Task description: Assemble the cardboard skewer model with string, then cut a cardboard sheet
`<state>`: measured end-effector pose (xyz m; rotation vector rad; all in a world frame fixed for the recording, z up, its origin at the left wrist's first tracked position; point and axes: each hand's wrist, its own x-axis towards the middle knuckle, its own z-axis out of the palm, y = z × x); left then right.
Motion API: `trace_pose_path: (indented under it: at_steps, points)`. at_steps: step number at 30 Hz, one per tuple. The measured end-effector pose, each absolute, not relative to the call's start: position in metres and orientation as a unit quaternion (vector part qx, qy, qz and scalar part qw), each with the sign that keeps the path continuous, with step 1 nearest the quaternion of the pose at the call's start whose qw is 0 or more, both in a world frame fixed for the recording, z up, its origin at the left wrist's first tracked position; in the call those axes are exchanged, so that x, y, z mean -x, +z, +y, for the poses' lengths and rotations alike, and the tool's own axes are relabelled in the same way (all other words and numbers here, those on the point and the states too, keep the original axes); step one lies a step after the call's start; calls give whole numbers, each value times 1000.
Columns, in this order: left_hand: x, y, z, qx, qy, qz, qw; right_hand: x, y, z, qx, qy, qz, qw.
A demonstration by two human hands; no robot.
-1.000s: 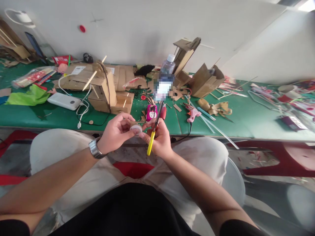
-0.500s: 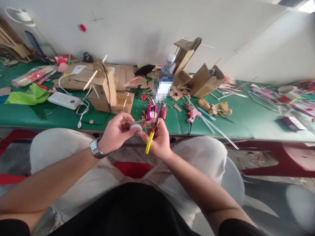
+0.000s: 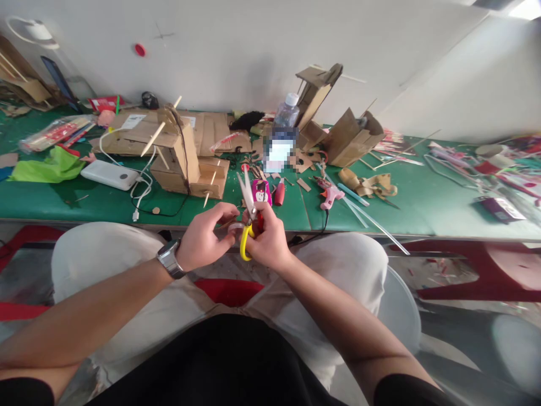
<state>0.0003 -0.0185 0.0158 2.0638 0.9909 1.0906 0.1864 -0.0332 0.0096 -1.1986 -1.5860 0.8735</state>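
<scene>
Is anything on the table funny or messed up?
Yes, a little. A long clear stick pokes past the front edge of the green table, so it might get knocked. Cardboard scraps lie scattered about, which looks messy. The scissors in the right hand are spread open, but I see nothing wrong with them.

You've swung the scissors in your right hand: their blades, edge-on before, now show spread and lean left. Your left hand sits slightly lower.

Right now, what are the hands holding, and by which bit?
Right hand: scissors, by the handle end. Left hand: a small round thing, seemingly by its edge.
</scene>
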Motion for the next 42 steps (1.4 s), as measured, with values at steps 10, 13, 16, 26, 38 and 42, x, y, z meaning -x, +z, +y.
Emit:
trace_pose_path:
  at_steps: [10, 13, 16, 26, 38, 42]
  points:
    - [9, 16, -12, -876, 299, 348, 148, -190, 8, -30, 504, 261, -720, 400]
    - [9, 15, -12, -871, 306, 350, 159, -190, 7, -29, 498, 267, -717, 408]
    - [9, 19, -13, -842, 359, 357, 188, -190, 7, -30, 481, 284, -709, 431]
    - [-2, 17, -19, -713, 453, 396, 359, -180, -4, -33, 500, 320, -613, 521]
    - [15, 28, -4, -889, 232, 315, 240, -197, 20, -25, 446, 307, -767, 345]
    - [16, 20, -2, -884, 199, 344, 244, -197, 20, -25, 436, 287, -791, 320]
